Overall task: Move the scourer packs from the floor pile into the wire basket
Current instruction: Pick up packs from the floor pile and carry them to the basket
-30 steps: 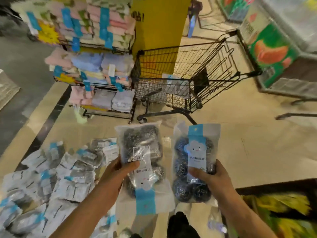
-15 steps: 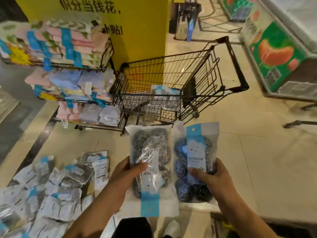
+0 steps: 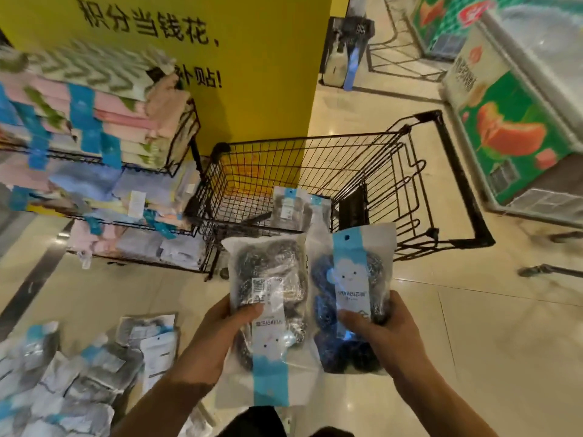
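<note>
My left hand (image 3: 217,335) grips a clear scourer pack (image 3: 271,279) of steel-wool balls, its blue band pointing down. My right hand (image 3: 381,332) grips a second scourer pack (image 3: 350,279) with a blue cloud label facing me. Both packs are held upright side by side, just in front of the black wire basket (image 3: 315,159) of a shopping cart. One scourer pack (image 3: 291,206) lies inside the basket on its floor. The floor pile (image 3: 63,380) of several more packs spreads at the lower left.
A wire rack (image 3: 94,146) stacked with folded towels stands left of the cart, touching its corner. A yellow pillar (image 3: 246,74) rises behind the basket. A chest freezer (image 3: 511,134) with green fruit graphics lines the right side. Tiled floor stretches to the right.
The view has moved closer to the cart, and both packs have come forward and up toward the basket's near edge. The grips on both packs are unchanged.
</note>
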